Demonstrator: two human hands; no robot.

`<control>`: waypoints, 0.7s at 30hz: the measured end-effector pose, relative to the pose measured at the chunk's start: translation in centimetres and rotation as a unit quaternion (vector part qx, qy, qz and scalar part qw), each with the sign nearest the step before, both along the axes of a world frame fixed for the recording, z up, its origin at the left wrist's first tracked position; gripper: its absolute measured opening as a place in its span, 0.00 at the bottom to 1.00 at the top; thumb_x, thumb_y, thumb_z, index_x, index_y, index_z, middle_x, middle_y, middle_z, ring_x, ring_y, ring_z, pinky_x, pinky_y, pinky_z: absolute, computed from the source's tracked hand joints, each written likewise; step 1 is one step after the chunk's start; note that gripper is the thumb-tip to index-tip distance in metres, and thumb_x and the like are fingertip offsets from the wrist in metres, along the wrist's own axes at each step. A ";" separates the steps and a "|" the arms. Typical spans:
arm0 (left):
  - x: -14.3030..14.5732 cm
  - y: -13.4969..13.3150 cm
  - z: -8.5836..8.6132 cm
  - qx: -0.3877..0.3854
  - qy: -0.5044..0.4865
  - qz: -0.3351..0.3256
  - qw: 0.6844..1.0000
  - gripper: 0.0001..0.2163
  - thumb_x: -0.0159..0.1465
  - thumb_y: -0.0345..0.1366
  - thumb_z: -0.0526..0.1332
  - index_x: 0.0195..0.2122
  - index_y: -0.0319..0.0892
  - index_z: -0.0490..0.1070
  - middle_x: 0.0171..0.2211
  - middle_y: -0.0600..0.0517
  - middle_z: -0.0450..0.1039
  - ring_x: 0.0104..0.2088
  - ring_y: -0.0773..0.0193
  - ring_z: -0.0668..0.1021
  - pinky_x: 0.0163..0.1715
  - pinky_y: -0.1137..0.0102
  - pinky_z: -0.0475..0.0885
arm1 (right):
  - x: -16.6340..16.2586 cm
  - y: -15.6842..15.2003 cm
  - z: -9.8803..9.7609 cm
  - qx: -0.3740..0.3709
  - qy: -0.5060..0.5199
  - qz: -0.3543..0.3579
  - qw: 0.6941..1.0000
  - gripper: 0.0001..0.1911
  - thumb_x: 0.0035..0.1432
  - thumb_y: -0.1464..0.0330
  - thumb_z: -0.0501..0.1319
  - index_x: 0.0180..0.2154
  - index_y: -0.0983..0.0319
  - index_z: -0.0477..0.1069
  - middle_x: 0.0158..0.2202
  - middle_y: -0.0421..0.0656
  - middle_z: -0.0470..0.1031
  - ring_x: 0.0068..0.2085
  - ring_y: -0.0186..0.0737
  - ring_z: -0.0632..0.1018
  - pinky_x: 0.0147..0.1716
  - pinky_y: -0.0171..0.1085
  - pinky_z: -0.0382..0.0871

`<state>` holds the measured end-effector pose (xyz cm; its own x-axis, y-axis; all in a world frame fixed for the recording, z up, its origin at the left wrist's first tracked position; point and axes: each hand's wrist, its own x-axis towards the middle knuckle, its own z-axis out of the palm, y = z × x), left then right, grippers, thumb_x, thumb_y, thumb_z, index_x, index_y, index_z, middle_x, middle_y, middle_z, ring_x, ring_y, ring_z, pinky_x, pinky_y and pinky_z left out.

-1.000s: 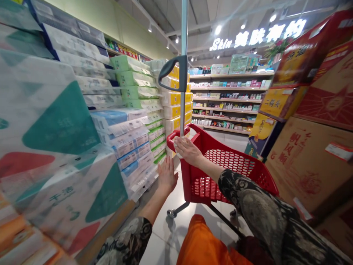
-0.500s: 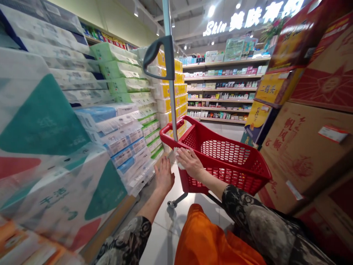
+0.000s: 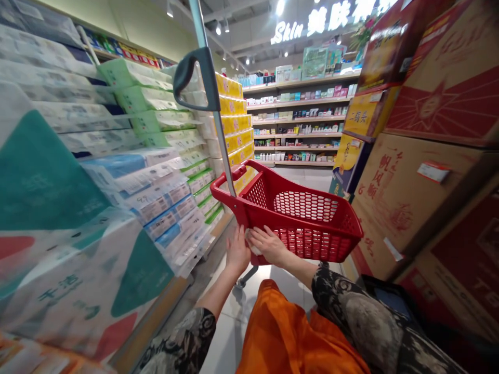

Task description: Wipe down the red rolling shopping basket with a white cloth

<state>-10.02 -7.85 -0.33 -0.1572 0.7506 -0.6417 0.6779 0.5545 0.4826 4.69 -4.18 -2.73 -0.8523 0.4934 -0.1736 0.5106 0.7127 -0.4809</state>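
Hands, left [image 3: 237, 252], right [image 3: 268, 245], on red basket [image 3: 307, 228]

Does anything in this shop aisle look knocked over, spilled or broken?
Nothing stands out. The red basket trolley stands upright, seemingly empty, with both hands at its near wall: left hand, right hand, which presses something white and small against it. The tissue packs and cardboard boxes sit in orderly stacks, and the visible floor shows no spill.
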 end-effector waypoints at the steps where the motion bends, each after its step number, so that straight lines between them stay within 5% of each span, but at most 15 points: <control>1: 0.3 0.4 -0.1 0.003 -0.065 0.063 0.996 0.27 0.57 0.26 0.52 0.59 0.36 0.57 0.61 0.41 0.58 0.61 0.57 0.61 0.60 0.55 0.54 | 0.2 0.4 0.7 -0.001 0.014 -0.022 1.000 0.17 0.61 0.73 0.52 0.52 0.64 0.67 0.55 0.48 0.68 0.57 0.46 0.67 0.56 0.51 0.60; 3: 1.1 1.3 -0.2 -0.007 -0.211 0.204 0.956 0.21 0.57 0.29 0.55 0.53 0.38 0.66 0.53 0.44 0.69 0.54 0.58 0.70 0.55 0.61 0.63 | 0.7 1.4 1.8 0.003 0.039 -0.069 0.997 0.19 0.61 0.74 0.51 0.53 0.64 0.66 0.56 0.49 0.67 0.59 0.45 0.66 0.57 0.50 0.59; 6: 2.3 2.4 -0.2 -0.068 -0.365 0.422 0.827 0.12 0.53 0.33 0.62 0.39 0.38 0.73 0.37 0.48 0.78 0.40 0.61 0.77 0.45 0.67 0.71 | 1.2 2.3 2.8 0.020 0.053 -0.130 0.990 0.20 0.61 0.75 0.50 0.54 0.64 0.65 0.57 0.50 0.66 0.60 0.44 0.63 0.58 0.50 0.56; 9: 3.3 2.8 0.1 -0.111 -0.390 0.525 0.748 0.09 0.51 0.34 0.65 0.33 0.37 0.72 0.26 0.52 0.76 0.30 0.66 0.77 0.36 0.71 0.72 | 1.6 1.9 3.1 0.033 0.044 -0.137 0.989 0.22 0.60 0.75 0.50 0.56 0.62 0.63 0.58 0.49 0.64 0.61 0.45 0.61 0.59 0.50 0.56; 15: 4.3 2.6 0.9 -0.159 -0.362 0.535 0.746 0.05 0.56 0.33 0.58 0.27 0.36 0.71 0.21 0.50 0.73 0.25 0.65 0.77 0.28 0.70 0.73 | 1.8 -0.7 2.3 0.021 0.001 -0.090 0.996 0.26 0.58 0.70 0.55 0.59 0.64 0.60 0.62 0.52 0.56 0.63 0.53 0.57 0.57 0.55 0.56; 21: 3.0 3.9 0.8 -0.144 -0.323 0.451 0.820 0.10 0.57 0.31 0.54 0.36 0.37 0.73 0.27 0.49 0.77 0.32 0.63 0.79 0.34 0.69 0.74 | 1.7 3.6 1.6 0.055 0.032 -0.050 0.997 0.22 0.61 0.75 0.51 0.56 0.63 0.63 0.59 0.49 0.63 0.62 0.45 0.61 0.58 0.49 0.58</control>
<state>-6.99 -3.97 0.45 -0.1227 0.3199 -0.9395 -0.4153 0.8432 0.3414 6.43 -0.60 -1.17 -0.8058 0.5891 -0.0610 0.5525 0.7106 -0.4356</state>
